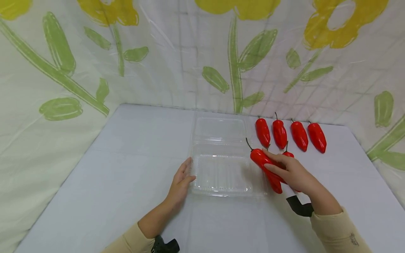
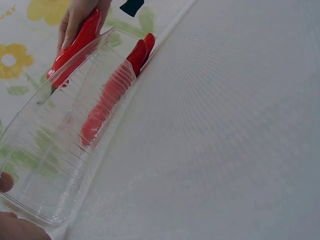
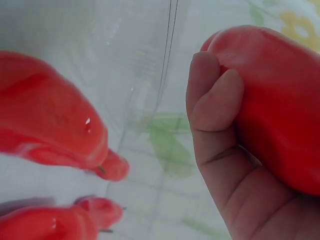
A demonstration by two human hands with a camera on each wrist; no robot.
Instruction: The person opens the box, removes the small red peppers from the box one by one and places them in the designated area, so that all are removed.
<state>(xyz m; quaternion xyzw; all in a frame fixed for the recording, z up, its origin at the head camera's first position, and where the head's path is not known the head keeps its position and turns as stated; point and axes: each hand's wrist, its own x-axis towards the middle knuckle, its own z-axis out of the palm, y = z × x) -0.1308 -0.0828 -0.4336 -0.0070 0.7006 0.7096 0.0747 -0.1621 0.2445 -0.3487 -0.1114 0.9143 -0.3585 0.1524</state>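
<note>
Right hand (image 1: 292,172) gripping red pepper (image 1: 264,165), fingers (image 3: 215,100) curled in wrist view

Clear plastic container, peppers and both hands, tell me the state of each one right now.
Clear plastic container: lid open, empty, on the table.
Held red pepper: gripped by the right hand, beside the container.
Four red peppers: lying in a row on the table.
Left hand: fingers straight, touching the container's left edge.
</note>
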